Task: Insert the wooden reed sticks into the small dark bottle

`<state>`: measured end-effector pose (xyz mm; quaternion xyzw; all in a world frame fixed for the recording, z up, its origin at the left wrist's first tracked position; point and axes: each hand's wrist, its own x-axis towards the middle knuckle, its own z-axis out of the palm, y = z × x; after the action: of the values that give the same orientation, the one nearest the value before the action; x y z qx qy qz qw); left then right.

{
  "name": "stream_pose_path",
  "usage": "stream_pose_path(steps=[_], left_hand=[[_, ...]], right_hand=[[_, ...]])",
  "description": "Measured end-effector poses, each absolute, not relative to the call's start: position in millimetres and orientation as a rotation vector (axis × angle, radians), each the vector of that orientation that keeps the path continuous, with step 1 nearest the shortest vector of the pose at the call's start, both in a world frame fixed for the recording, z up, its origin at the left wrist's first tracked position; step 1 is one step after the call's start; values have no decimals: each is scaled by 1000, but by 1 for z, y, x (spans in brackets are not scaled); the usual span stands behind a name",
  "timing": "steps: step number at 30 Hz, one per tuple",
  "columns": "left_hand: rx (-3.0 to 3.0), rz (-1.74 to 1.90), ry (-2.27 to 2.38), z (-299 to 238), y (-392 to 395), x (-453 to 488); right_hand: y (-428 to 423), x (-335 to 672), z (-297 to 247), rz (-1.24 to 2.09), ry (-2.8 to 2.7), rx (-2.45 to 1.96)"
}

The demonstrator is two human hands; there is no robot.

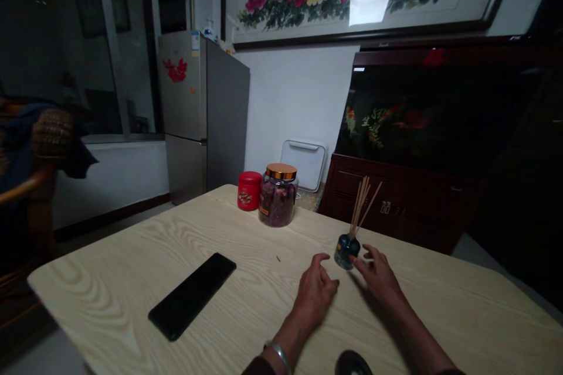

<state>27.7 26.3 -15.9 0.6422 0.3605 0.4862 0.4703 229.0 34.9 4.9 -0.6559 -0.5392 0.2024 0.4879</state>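
A dark glass reed diffuser bottle [347, 252] stands upright on the table, with several thin reed sticks [361, 206] fanning out of its neck. To its right is my right hand [379, 274], fingers apart, its thumb tip at the bottle's lower right side; whether it touches the glass I cannot tell. My left hand [315, 292] is to the left of the bottle and nearer to me, holding nothing. Its index finger is bent toward the bottle and the thumb stands off from it. A metal bangle [278, 355] circles the left wrist.
On the pale wood-grain table [132, 263] lies a black phone [193, 295]. Farther back stand a red canister [249, 191] and a clear jar [278, 197] with a copper-coloured lid. A dark round object [352, 362] is cut off at the bottom edge. A fridge [224, 111] stands beyond.
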Motion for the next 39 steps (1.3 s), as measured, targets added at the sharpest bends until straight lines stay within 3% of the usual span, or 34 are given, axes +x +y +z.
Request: stream_pose_path(steps=[5,10,14,18,28,39], left_hand=[[1294,1068,823,-6,16,23],[1071,982,365,62,-14,7],[918,1012,-85,139,-41,-9],[861,1019,-392,184,-63,-19],[798,1023,-405,154,-61,-7],[811,1061,-174,133,-34,-8]], right_hand=[[-32,215,7,710,-1099,-1528],[-86,204,102,1108,-907,-869],[-121,195,185,1168,-957,-483],[-147,183,226,1173,-1013,-275],[-144,171,198,1211,-1057,-114],[-127,189,175,1168,-1089,-579]])
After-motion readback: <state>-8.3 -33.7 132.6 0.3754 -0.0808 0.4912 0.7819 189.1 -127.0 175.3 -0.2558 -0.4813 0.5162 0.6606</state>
